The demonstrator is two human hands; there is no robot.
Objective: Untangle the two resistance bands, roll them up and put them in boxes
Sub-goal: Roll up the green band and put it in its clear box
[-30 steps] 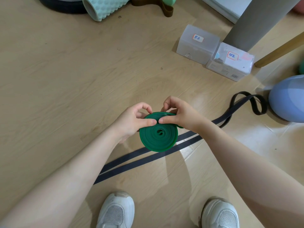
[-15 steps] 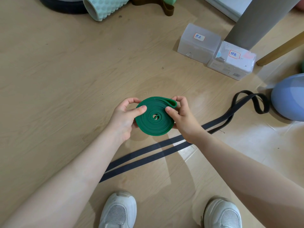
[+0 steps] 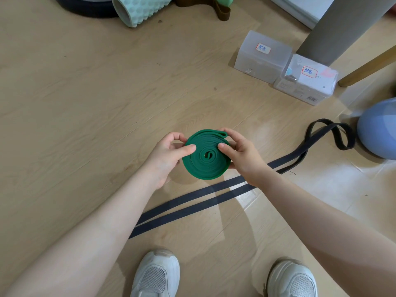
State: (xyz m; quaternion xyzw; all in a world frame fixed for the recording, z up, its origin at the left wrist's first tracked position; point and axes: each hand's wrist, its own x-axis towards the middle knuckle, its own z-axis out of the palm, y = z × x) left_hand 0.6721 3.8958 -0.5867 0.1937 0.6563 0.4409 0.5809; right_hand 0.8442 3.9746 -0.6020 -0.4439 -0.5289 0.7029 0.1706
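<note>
A person standing on a wooden floor (image 3: 85,103) holds a green resistance band (image 3: 205,156), wound into a flat coil, between both hands above the floor. The left hand (image 3: 166,156) pinches the coil's left edge, thumb on top and fingers curled beneath; the right hand (image 3: 242,155) grips its right edge the same way, thumb pressed on the windings. Below the coil, a black resistance band (image 3: 192,204) lies unrolled across the floor, its far end looped near a blue ball (image 3: 379,129). Beyond the coil to the right stand two translucent boxes (image 3: 263,58) with handwritten labels, side by side and touching. White shoes (image 3: 156,275) show nearer than the coil.
</note>
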